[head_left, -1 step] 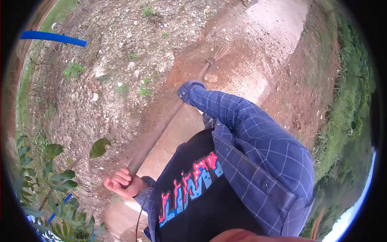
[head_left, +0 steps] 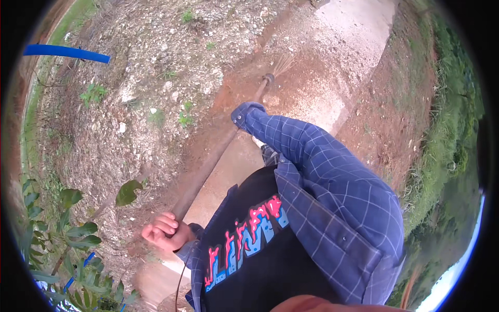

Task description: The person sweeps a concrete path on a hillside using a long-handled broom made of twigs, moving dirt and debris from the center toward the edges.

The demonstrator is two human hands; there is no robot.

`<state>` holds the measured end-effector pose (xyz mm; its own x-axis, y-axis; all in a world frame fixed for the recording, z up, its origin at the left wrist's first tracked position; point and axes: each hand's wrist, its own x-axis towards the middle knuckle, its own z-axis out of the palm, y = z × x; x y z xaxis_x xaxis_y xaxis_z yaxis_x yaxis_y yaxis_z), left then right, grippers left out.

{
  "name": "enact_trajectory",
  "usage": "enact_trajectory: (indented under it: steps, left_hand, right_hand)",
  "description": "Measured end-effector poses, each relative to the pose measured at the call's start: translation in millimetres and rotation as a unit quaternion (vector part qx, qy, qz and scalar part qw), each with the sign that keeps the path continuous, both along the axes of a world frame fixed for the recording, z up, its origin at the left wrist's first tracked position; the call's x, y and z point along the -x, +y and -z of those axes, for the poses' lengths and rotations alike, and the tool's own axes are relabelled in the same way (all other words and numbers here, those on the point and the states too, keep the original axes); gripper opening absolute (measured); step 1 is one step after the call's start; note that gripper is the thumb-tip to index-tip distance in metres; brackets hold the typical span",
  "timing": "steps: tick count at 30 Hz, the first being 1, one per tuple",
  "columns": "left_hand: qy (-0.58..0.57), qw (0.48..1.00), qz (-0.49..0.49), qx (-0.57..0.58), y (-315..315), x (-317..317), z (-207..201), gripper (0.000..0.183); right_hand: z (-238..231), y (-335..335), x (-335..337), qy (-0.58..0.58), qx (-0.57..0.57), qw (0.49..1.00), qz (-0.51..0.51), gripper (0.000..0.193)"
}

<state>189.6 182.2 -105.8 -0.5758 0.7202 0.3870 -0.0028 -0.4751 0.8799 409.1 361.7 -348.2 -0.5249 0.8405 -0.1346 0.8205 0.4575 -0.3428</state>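
A long broom with a brown wooden handle (head_left: 205,174) slants from lower left to upper centre. My left hand (head_left: 167,232) is closed round the handle's near end, fingers curled. Farther along, the cuff of my right sleeve (head_left: 248,113) lies over the handle and hides my right hand, so its fingers do not show. Beyond the cuff, the handle runs to a dark binding (head_left: 268,78). From there thin, straw-coloured bristles (head_left: 282,63) fan out over reddish soil at the edge of a pale paved strip (head_left: 340,78).
Stony ground (head_left: 150,99) with small weeds lies on the left. A blue pipe (head_left: 67,52) juts in at upper left. Leafy branches (head_left: 83,231) stand at lower left, near my left hand. Grass and bushes (head_left: 442,156) line the right side. A shoe (head_left: 267,152) shows below my right forearm.
My left hand has shifted slightly right and up with the handle's end. The broom's binding and bristles have moved a little left and up.
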Motion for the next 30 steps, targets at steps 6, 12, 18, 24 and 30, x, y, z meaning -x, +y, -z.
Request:
enact_trajectory:
  steps: [6,12,18,24,30]
  left_hand:
    - [-0.053,0.998,-0.002,0.042,66,24,26,0.020]
    - [-0.044,0.998,0.022,-0.027,49,22,-56,0.025]
    - [0.132,0.980,0.125,-0.087,65,-44,-17,0.014]
    - [0.017,0.995,-0.093,0.027,89,31,-34,0.023]
    - [0.112,0.984,-0.110,-0.088,44,-12,-98,0.022]
  right_hand:
    - [28,17,-26,-0.046,0.045,0.994,-0.093,0.007]
    - [-33,14,-34,0.066,0.039,0.997,0.003,0.009]
    - [30,51,-29,0.062,0.104,0.993,0.002,0.019]
    - [-27,64,-5,-0.019,0.136,0.984,-0.111,0.029]
    - [-80,43,3,0.018,0.120,0.988,-0.098,0.029]
